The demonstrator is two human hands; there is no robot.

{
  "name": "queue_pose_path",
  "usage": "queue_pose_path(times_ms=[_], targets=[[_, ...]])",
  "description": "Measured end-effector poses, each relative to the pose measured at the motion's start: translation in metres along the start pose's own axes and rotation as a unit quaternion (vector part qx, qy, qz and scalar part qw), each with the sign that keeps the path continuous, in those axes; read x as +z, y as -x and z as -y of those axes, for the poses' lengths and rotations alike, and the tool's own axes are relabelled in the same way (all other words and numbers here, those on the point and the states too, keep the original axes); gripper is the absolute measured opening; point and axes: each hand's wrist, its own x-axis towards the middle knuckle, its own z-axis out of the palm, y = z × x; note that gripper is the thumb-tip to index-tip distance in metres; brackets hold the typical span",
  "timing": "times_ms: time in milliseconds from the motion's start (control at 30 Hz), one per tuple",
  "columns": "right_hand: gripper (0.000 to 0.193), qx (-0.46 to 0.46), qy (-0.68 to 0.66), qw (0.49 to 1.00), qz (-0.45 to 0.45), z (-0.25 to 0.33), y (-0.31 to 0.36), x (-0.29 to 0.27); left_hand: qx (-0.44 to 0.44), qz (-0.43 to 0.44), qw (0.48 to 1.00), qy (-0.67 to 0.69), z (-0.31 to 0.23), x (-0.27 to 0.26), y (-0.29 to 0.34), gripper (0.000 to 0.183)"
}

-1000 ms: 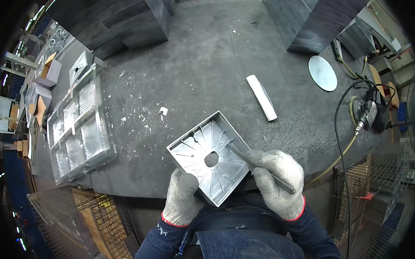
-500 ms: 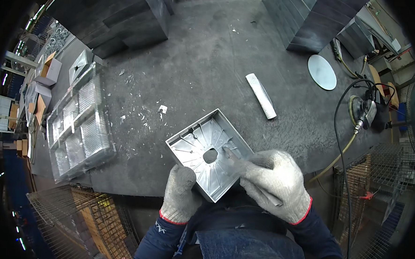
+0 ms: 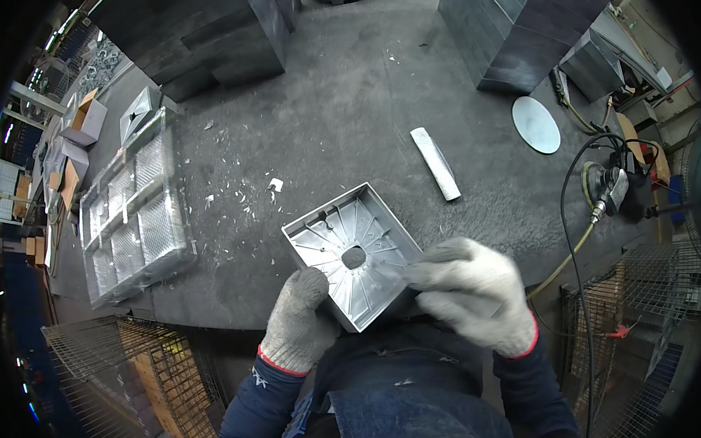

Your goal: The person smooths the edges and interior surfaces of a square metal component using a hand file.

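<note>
A square, shallow silver metal housing (image 3: 379, 280) is tilted at the near edge of the table, its open side up. Ribs fan out inside it from a round hole in the middle. My left hand (image 3: 302, 316), in a whitish knitted glove with a red cuff, grips its near left side, thumb over the rim. My right hand (image 3: 473, 293), gloved alike, is at the housing's right rim. Motion smears its fingers, so whether it holds anything cannot be made out.
A white roll-like piece (image 3: 436, 164) and a pale round disc (image 3: 536, 125) lie beyond, to the right. A clear plastic tray (image 3: 137, 212) is at left, near scattered shavings (image 3: 249, 194). Dark block stacks (image 3: 193, 40) stand farther back. A hose-fed sander (image 3: 606, 185) sits at right.
My right hand has drawn back from inside the housing to its right rim. The housing has shifted slightly, still in my left hand.
</note>
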Motion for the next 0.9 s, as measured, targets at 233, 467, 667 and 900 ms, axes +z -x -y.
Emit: queue_pose_path(times_ms=[233, 467, 667, 900], targets=[[0.034, 0.042, -0.055, 0.995, -0.072, -0.006, 0.016, -0.014, 0.070, -0.119, 0.989, -0.044, 0.041, 0.001, 0.034, 0.077], [0.022, 0.053, -0.098, 0.984, -0.141, -0.002, 0.021, 0.005, 0.211, -0.117, 0.879, -0.410, 0.055, -0.013, 0.060, 0.084], [0.019, 0.051, -0.002, 0.991, -0.123, -0.002, 0.016, 0.022, 0.089, -0.238, 0.930, -0.267, 0.082, 0.001, 0.060, 0.069], [0.014, 0.024, 0.047, 0.990, -0.133, 0.006, 0.030, 0.022, 0.161, -0.210, 0.897, -0.353, 0.095, 0.013, 0.065, 0.049]])
